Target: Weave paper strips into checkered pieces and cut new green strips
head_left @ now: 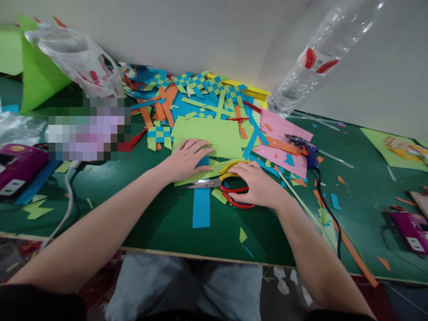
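Observation:
My left hand (190,157) lies flat, fingers stretched out, on light green paper (207,129) at the middle of the table. A small blue patch shows under its fingers. My right hand (251,183) is closed on scissors (219,183) with one yellow and one red handle. The scissors lie low over the paper, their blades pointing left towards my left wrist. Beneath the blades a blue paper strip (201,209) runs towards the table's front edge. Green paper scraps (219,195) lie beside it.
Woven blue-and-green pieces (200,82) and orange strips are heaped at the back. A clear plastic bottle (307,62) leans at the wall. Pink paper (284,156) lies right, beside a purple glue gun (310,156) with a black cable. A plastic bag (76,58) stands back left.

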The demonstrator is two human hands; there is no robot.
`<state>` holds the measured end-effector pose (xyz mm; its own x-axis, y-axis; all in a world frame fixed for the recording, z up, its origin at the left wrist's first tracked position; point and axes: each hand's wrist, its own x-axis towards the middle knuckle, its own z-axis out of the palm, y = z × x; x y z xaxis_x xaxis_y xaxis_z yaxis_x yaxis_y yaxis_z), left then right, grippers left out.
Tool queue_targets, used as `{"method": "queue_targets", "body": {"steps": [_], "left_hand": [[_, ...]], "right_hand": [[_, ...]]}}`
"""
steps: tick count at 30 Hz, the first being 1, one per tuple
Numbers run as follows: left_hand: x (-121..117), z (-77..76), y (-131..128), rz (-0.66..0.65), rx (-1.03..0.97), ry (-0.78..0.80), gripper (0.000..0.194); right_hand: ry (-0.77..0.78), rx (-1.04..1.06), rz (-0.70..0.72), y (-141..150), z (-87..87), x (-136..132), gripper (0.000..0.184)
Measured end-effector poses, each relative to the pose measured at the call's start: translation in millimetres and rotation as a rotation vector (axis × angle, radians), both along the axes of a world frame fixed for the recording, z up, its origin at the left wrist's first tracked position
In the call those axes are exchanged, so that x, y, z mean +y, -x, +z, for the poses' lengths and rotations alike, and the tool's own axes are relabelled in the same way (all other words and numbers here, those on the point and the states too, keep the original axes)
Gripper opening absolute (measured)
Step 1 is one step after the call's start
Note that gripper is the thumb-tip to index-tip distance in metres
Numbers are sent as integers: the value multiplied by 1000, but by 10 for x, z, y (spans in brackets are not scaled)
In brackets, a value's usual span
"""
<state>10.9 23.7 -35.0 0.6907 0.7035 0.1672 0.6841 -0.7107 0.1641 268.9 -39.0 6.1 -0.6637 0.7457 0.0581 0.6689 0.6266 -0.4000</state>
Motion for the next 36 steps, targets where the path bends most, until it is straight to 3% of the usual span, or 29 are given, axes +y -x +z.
{"method": "queue_targets", "body": {"steps": [36], "left_hand": [[-19, 26, -4, 4, 21, -10, 60]], "right_hand": [[-54, -53, 58, 197, -45, -97, 49]]}}
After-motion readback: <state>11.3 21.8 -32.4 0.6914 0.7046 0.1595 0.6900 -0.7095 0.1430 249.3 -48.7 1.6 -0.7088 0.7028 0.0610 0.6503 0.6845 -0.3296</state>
